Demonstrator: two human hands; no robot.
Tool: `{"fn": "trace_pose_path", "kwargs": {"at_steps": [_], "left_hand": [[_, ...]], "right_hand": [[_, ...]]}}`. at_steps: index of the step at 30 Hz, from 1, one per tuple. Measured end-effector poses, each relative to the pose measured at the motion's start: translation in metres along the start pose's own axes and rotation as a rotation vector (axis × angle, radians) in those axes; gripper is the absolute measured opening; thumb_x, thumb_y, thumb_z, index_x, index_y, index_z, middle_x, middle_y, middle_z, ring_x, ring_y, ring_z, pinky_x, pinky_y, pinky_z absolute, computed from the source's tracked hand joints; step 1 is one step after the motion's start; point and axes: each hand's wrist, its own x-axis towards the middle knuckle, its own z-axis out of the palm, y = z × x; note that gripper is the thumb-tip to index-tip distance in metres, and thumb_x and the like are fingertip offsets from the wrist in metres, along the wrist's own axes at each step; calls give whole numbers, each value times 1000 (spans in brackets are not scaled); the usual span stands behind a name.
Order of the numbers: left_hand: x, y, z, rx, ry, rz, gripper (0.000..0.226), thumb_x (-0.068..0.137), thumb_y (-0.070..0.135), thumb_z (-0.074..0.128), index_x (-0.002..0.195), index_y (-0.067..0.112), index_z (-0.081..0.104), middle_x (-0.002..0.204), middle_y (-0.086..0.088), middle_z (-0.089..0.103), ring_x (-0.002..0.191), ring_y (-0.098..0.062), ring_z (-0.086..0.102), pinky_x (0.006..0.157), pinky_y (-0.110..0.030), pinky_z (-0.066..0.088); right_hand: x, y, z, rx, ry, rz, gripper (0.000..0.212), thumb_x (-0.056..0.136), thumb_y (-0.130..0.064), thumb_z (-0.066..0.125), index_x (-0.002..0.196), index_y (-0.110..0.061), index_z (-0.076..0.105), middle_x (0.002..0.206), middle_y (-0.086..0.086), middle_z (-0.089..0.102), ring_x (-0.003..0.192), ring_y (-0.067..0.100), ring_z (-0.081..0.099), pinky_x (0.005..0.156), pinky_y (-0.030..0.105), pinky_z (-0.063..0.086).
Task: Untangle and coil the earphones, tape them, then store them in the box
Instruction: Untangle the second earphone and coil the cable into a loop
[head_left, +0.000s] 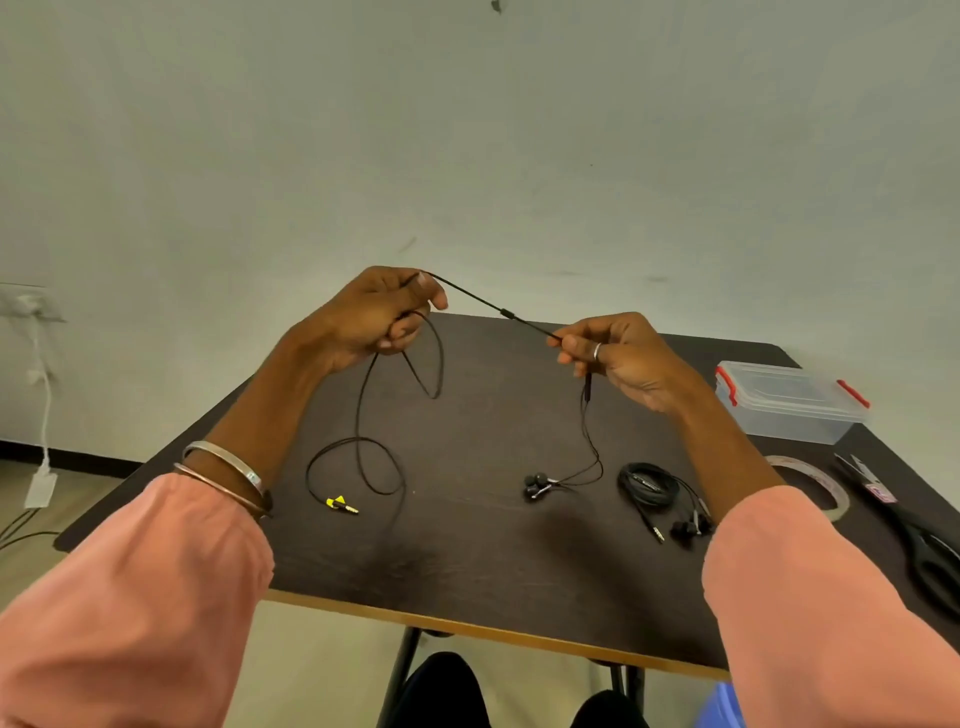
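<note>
Behind right forearm (727, 447), tape roll (826, 483) half-hidden

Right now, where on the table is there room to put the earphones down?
The near middle of the table, between the yellow-tagged plug and the coiled earphones, is bare. So is the far middle, beneath both hands. The right side is crowded: box, tape roll, scissors.
</note>
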Motion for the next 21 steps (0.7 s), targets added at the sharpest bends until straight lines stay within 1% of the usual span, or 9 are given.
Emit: {"fn": "trace_pose_path", "kwargs": {"at_steps": [2,4,6,9,11,15,18,19,21], "left_hand": [[1,-1,1,-130,58,-10,35,102,33,39,88,9,60,43,2,34,35,-8,24,37,-18,22],[2,-1,3,-204,132,-11,35,103,35,38,88,11,58,44,3,33,35,-9,23,38,-17,19],[5,-2,5,-294,206,-21,35,104,35,37,87,12,57,44,3,33,35,-8,22,38,-16,19],[11,-1,6,-413,325,-38,35,104,36,35,89,14,56,44,4,32,34,-8,22,37,-16,18],[14,-1,6,-479,382,-43,34,104,36,35,89,15,57,45,5,33,35,-7,23,38,-17,18],[22,-3,9,-558,438,-36,33,105,34,34,91,17,59,47,5,34,37,-8,23,41,-19,14],[27,-2,10,-616,451,-9,33,105,33,32,94,18,59,45,5,35,36,-7,23,43,-20,13],[29,0,11,-628,453,1,33,105,33,32,95,18,59,45,6,36,36,-7,23,43,-21,13],[34,3,13,-627,451,13,33,105,33,32,97,17,60,46,5,36,36,-6,24,42,-20,14]], "right_hand": [[3,2,-1,-123,-65,5,16,90,-1,60,93,-11,72,92,16,71,79,20,61,71,23,54],[6,3,-1,-207,-125,35,17,91,0,59,94,-11,71,97,21,70,80,19,63,74,25,56],[8,4,-4,-242,-186,99,18,92,1,57,100,-6,70,94,19,69,74,18,61,69,26,58],[9,6,-11,-258,-231,163,24,93,6,53,113,0,65,89,15,69,64,12,58,59,23,54],[11,9,-14,-260,-185,149,26,92,8,52,115,1,63,87,16,70,62,11,60,58,23,54],[12,13,-20,-196,45,33,20,87,7,60,107,5,66,83,12,73,71,17,70,74,29,60],[9,12,-22,-155,168,-44,15,81,2,70,95,-4,71,81,9,74,76,21,72,77,29,59],[9,10,-22,-180,191,-64,15,78,1,73,91,-7,72,81,9,74,74,20,71,76,28,59],[12,9,-23,-328,199,-54,17,74,-1,77,88,-11,73,82,8,73,73,14,70,77,23,57]]}}
